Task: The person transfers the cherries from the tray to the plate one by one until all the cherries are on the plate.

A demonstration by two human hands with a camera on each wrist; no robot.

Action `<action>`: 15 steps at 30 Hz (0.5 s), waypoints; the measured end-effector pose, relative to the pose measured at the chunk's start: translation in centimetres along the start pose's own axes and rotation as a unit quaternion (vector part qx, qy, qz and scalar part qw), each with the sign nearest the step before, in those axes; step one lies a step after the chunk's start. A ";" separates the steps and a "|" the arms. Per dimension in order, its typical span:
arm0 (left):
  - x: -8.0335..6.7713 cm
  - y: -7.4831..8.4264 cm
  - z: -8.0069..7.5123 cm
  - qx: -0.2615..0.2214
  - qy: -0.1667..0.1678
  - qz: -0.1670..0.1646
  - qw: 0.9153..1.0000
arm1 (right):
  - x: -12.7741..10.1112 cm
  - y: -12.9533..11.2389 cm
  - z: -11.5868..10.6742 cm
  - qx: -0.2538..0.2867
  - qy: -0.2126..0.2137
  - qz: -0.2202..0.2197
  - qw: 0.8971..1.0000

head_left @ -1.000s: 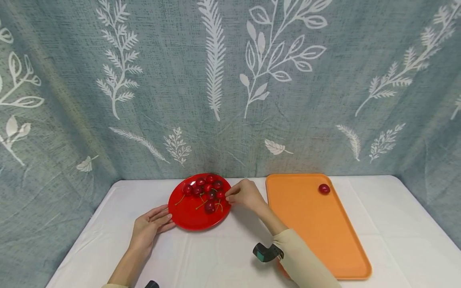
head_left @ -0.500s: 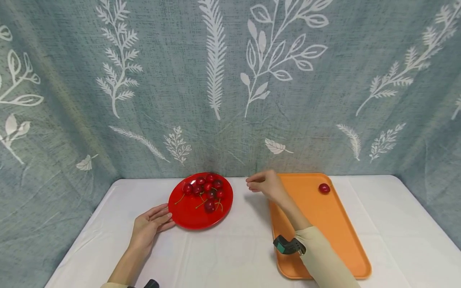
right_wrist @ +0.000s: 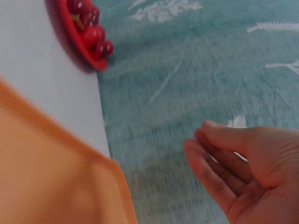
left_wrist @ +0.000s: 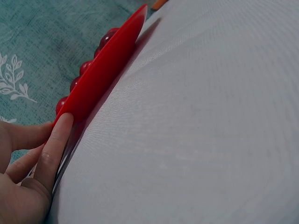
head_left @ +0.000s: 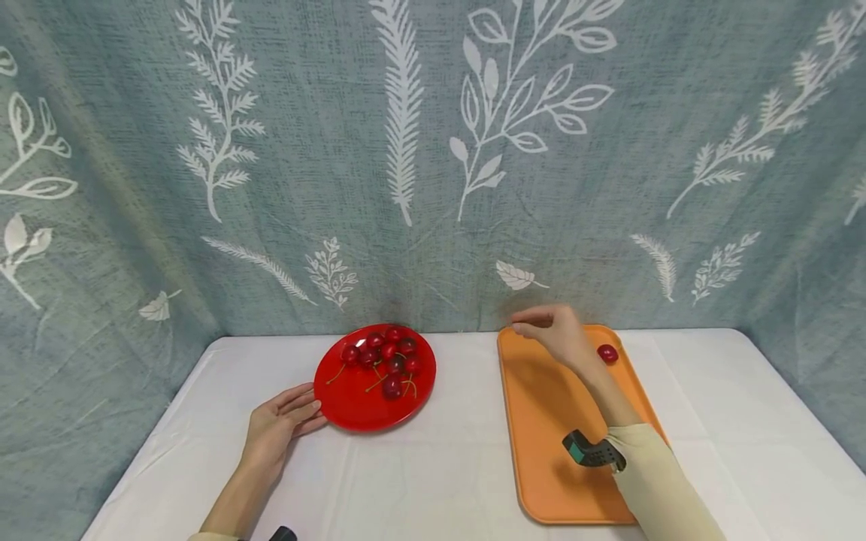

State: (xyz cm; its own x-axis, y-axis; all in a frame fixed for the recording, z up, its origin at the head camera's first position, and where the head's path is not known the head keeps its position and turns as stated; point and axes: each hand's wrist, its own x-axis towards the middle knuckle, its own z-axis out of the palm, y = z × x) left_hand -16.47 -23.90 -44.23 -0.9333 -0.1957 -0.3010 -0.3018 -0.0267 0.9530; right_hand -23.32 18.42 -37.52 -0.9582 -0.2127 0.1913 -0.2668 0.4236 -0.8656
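A red plate (head_left: 352,406) holds several dark red cherries (head_left: 389,357) with stems. My left hand (head_left: 284,428) lies flat on the white tablecloth, its straight fingers (left_wrist: 53,149) touching the near left rim of the plate (left_wrist: 107,65). My right hand (head_left: 551,330) hovers above the far left corner of an orange tray (head_left: 555,421). In the right wrist view that hand (right_wrist: 233,163) shows loosely curved fingers with nothing in them. One lone cherry (head_left: 608,353) lies on the tray just right of the hand.
A white cloth covers the table (head_left: 433,466). A grey-blue curtain with white leaf prints (head_left: 433,150) closes off the back and both sides. The tray's long side runs toward me on the right.
My right hand left the plate's right rim and moved right and away, from beside the cherries to above the tray's far left corner. The left hand and plate stayed put.
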 end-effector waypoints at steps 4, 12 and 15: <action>0.0 0.0 0.0 0.001 0.002 0.000 1.000 | -0.7 0.9 -1.7 -0.094 0.021 -0.008 0.995; -0.1 0.0 -0.2 -0.002 0.005 0.000 1.000 | -3.0 3.9 -5.8 -0.182 0.056 0.035 0.981; 0.0 -0.1 -0.2 -0.003 0.005 0.002 1.000 | -3.7 5.0 -7.4 -0.210 0.071 0.028 0.975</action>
State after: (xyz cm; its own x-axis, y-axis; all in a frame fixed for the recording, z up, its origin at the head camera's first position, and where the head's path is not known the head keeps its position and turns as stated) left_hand -16.42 -24.08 -44.31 -0.9326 -0.2064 -0.2960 -0.2958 -0.0324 0.9547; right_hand -21.84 27.85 -39.17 -0.9692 -0.0670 0.2369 -0.2033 0.7604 -0.6167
